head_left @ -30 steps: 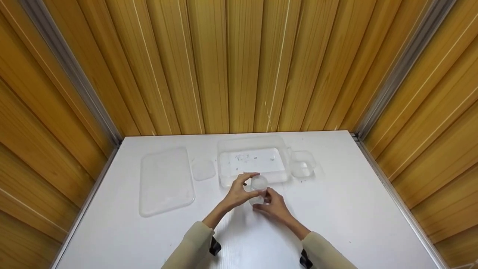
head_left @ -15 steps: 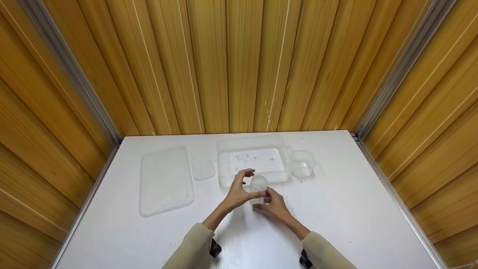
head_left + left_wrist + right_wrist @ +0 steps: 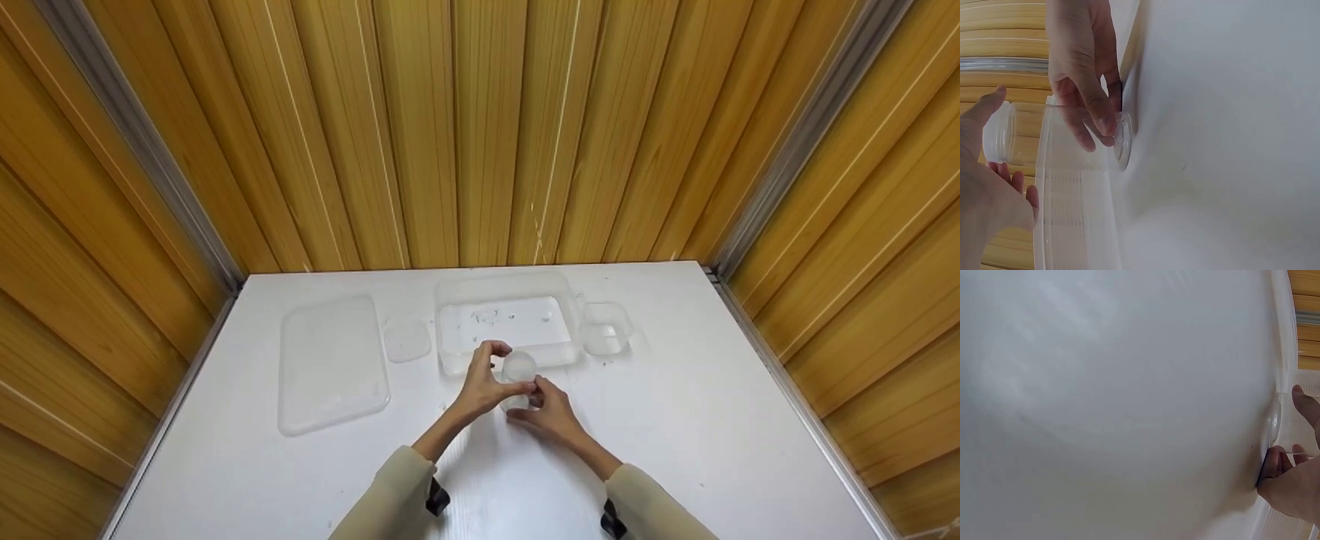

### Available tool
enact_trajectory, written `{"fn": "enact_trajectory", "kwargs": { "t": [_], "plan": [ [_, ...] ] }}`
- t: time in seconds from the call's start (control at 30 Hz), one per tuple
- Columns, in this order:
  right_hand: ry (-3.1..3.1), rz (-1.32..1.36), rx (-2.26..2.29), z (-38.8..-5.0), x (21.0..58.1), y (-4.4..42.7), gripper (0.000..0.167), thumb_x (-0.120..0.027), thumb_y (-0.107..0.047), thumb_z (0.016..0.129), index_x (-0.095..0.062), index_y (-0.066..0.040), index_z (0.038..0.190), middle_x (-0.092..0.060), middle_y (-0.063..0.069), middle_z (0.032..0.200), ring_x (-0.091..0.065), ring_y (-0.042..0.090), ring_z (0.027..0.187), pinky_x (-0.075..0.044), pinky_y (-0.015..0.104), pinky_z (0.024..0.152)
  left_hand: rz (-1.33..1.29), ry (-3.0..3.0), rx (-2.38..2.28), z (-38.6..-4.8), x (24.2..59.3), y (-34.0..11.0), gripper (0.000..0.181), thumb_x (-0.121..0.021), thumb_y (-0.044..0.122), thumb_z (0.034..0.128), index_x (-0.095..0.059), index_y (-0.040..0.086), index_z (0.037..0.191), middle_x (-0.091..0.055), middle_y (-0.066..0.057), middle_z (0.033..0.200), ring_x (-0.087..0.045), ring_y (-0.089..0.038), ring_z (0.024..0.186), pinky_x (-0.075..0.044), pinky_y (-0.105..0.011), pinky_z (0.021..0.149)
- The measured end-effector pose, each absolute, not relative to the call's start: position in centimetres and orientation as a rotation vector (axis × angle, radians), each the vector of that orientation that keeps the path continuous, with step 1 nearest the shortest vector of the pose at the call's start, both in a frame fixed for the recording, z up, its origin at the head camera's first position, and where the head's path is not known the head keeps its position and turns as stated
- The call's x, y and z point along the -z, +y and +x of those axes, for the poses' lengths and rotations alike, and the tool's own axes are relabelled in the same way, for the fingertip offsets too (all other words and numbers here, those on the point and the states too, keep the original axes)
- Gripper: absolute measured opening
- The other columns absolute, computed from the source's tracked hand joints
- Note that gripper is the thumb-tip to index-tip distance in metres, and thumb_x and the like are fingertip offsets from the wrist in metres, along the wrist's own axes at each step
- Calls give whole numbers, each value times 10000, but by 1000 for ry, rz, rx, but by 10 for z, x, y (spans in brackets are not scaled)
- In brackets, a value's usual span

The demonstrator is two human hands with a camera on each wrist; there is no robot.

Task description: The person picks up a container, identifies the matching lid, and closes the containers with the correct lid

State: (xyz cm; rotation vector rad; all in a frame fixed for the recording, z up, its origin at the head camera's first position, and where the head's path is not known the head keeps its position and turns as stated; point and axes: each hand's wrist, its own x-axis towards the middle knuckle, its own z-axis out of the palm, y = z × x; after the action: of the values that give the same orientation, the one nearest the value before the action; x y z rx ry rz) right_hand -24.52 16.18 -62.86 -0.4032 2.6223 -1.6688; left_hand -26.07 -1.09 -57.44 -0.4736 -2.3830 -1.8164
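Note:
A clear plastic jar (image 3: 1064, 132) stands upright on the white table, between the hands. It has a translucent white screw lid (image 3: 519, 366). My left hand (image 3: 480, 387) holds the lid from its left side, with the thumb on the near edge and the fingers round the far side. Low on the jar's body, my right hand (image 3: 555, 412) grips it from the right, thumb in front. In the right wrist view only the jar's base (image 3: 1275, 419) and part of its wall show, beside the fingers at the picture's edge.
Behind the jar stands a large clear rectangular container (image 3: 510, 358) with small dark specks inside. A small clear square container (image 3: 604, 337) is to its right. A small square lid (image 3: 407, 341) and a large rectangular lid (image 3: 334, 367) lie to the left. Wood-patterned walls enclose the table.
The left hand's forefinger has drawn back from the lid's far edge, and the left wrist has shifted slightly. The right hand and the jar stay where they were.

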Motion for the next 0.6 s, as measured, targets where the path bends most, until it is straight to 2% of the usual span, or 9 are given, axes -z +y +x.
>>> {"fn": "enact_trajectory", "kwargs": {
  "t": [0.13,0.3,0.6],
  "plan": [
    [2618,-416,1673,-245,626,162,507,-881,-119,784,-618,16,1196,-710,187,1115,-679,363,1097,-577,514,956,-522,-2409,1812,-261,572,-14,624,-908,194,735,-558,23,1221,-585,-155,1236,-506,-295,1209,-404,-462,1016],
    [2616,-412,1659,-245,623,162,485,-876,-137,795,-620,6,1183,-706,179,1109,-669,356,1095,-567,533,961,-588,-2457,1810,-264,570,-19,612,-884,195,761,-579,51,1272,-610,-132,1288,-487,-282,1243,-375,-449,1038],
    [2591,-369,1702,-244,624,161,459,-889,-109,770,-631,-3,1134,-703,193,1070,-644,299,992,-557,450,875,-702,-2510,1872,-268,570,-25,597,-803,119,790,-607,102,1353,-614,-110,1382,-499,-298,1291,-359,-510,1093]
  ]
}}
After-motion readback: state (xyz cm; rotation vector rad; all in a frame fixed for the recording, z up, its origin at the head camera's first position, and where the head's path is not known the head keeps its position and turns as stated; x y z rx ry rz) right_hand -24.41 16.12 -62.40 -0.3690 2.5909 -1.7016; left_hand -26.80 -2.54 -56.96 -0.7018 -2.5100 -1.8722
